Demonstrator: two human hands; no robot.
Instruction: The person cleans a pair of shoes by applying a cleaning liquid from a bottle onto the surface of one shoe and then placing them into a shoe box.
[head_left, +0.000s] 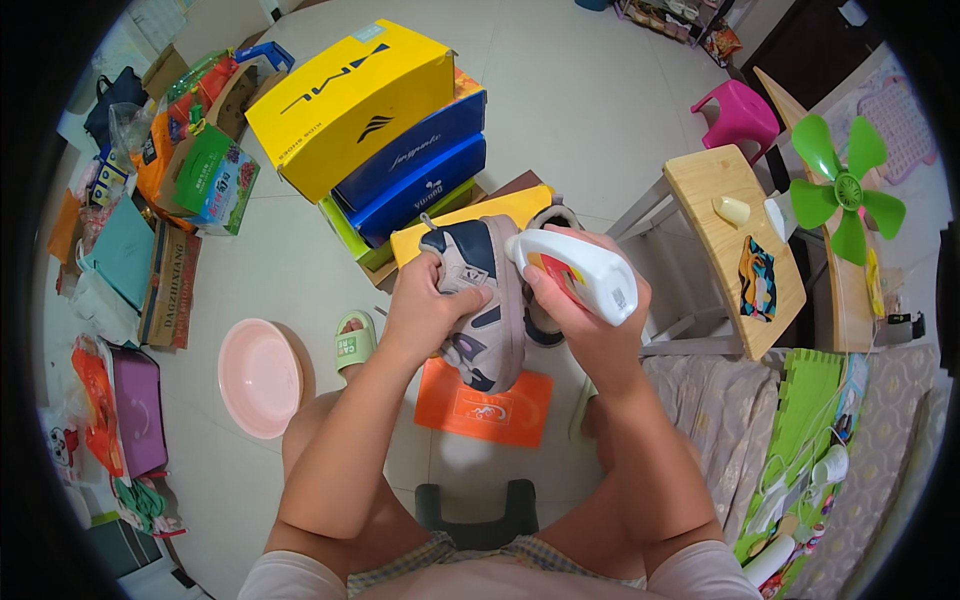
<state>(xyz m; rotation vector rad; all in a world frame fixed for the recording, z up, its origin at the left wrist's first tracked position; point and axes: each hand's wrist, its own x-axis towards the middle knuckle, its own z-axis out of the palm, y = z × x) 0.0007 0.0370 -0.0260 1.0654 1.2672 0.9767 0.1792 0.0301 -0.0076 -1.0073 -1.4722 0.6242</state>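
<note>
My left hand (429, 304) grips a beige and navy sneaker (480, 330) by its upper, holding it on its side with the sole facing right. In my right hand (592, 315) is a white plastic bottle (600, 271) with a red and yellow label, tilted so its narrow tip meets or nearly meets the sole's edge. A second sneaker (544, 330) lies behind the bottle, partly hidden by it and by my right hand. Under the shoes is a yellow box or lid (525, 207). An orange printed sheet (480, 420) lies on the floor below the held sneaker.
Stacked shoe boxes (360, 97) stand ahead on the left. A pink basin (261, 379) sits on the floor at left, near cartons and bags. To the right are a wooden-topped stool or small table (727, 202), a green fan (847, 191) and a pink plastic stool (739, 112).
</note>
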